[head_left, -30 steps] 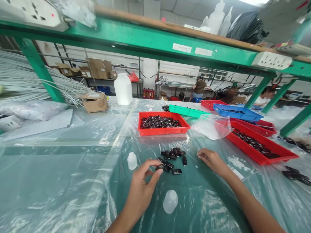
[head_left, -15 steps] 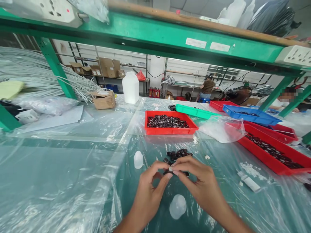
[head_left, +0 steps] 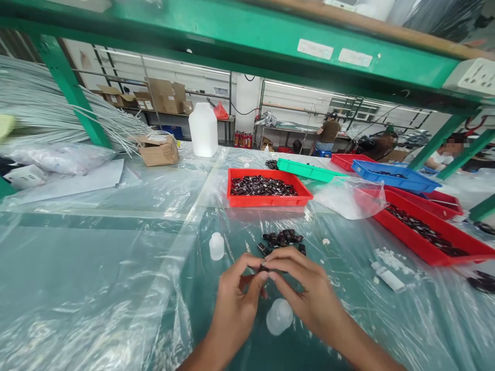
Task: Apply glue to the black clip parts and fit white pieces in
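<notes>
My left hand and my right hand meet fingertip to fingertip low in the middle of the view, both pinched on a small black part held just above the plastic-covered table. Right behind the fingers lies a small pile of the same black parts. A small white bottle stands to the left of the pile. A translucent white cap lies between my wrists.
A red tray of black parts sits behind the pile, with green, blue and more red trays to the right. A clear bag, a white tube, a white jug and a cardboard box also rest here. People sit far behind.
My right hand came in from the right and joined the left hand on a black part. Both hands have since stayed pinched together near the pile.
</notes>
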A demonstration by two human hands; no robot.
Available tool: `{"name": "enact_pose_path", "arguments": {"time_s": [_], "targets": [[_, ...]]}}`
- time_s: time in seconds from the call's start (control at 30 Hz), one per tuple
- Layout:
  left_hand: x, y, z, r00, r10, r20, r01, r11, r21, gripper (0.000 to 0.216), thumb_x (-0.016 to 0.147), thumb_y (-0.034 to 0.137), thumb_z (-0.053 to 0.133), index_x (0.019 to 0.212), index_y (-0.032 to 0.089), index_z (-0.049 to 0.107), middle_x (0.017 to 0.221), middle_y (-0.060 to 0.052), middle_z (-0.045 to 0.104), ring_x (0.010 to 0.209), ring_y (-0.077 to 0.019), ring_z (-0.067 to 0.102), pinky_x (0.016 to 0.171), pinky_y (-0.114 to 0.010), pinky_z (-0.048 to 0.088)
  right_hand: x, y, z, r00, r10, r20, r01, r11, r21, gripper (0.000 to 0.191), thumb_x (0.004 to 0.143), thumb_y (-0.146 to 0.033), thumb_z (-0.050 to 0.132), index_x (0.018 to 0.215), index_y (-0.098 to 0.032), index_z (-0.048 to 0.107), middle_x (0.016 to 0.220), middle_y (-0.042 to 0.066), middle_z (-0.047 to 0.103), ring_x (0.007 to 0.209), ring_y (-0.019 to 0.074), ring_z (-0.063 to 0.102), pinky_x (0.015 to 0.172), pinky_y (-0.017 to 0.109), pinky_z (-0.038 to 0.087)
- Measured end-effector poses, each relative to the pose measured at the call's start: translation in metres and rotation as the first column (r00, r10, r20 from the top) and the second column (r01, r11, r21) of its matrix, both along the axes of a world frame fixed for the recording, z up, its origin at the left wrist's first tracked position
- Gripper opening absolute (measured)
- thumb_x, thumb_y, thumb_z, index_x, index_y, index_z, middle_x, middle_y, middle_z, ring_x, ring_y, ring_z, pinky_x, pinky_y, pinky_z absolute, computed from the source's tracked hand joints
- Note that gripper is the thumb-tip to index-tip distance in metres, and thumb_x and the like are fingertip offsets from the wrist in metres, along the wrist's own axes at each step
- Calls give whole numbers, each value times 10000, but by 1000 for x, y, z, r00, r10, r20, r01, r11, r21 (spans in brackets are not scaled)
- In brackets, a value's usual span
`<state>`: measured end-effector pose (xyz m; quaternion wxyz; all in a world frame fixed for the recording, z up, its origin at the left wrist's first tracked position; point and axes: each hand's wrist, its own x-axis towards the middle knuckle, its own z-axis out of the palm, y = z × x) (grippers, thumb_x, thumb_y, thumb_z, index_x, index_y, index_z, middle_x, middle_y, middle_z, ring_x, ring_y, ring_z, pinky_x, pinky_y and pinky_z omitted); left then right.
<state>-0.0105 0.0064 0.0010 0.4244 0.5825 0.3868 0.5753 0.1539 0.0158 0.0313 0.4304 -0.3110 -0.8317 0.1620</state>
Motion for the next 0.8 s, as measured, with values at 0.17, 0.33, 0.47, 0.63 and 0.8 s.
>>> {"name": "enact_pose_path", "arguments": {"time_s": [0.17, 0.33, 0.47, 0.63, 0.8], "targets": [[-4, 11, -4, 996, -35, -85, 35, 999, 3, 99, 951, 307, 635, 937, 226, 690, 851, 20, 654, 596, -89, 628, 588, -190, 539, 60, 36, 7, 988, -114, 100, 125, 986, -106, 196, 1061, -297, 536, 1175, -195, 659, 1144, 66, 676, 1026, 183, 680, 861, 349, 602], [-11, 18, -5, 992, -3, -130, 4, 1000, 13, 133, 949, 356, 642, 985, 242, 701, 945, -11, 677, 763, -139, 666, 633, -207, 572, 152, 67, -25, 921, -203, 333, 270, 948, -167, 219, 1035, -378, 593, 986, -177, 665, 945, 30, 677, 748, 117, 632, 680, 267, 577], [-13, 21, -7, 990, 12, -144, -10, 1000, 13, 147, 971, 370, 614, 1009, 251, 691, 986, -14, 677, 800, -147, 671, 662, -223, 588, 169, 72, -55, 883, -142, 448, 269, 935, -233, 216, 1036, -376, 592, 1011, -174, 664, 948, 27, 675, 746, 118, 637, 673, 263, 576], [-12, 19, -8, 987, -13, -159, 17, 1000, 22, 151, 977, 364, 607, 1004, 242, 690, 955, -24, 665, 803, -158, 665, 628, -224, 575, 159, 65, -50, 897, -94, 433, 244, 921, -305, 233, 1043, -377, 581, 965, -173, 662, 895, 16, 671, 679, 96, 608, 623, 235, 558], [-11, 14, -6, 986, -47, -162, 54, 998, 42, 141, 995, 344, 588, 1021, 248, 686, 931, -19, 639, 748, -138, 639, 619, -218, 571, 114, 39, -11, 965, -69, 252, 154, 930, -335, 225, 1050, -376, 575, 983, -192, 687, 879, 14, 698, 715, 111, 665, 668, 247, 588]]}}
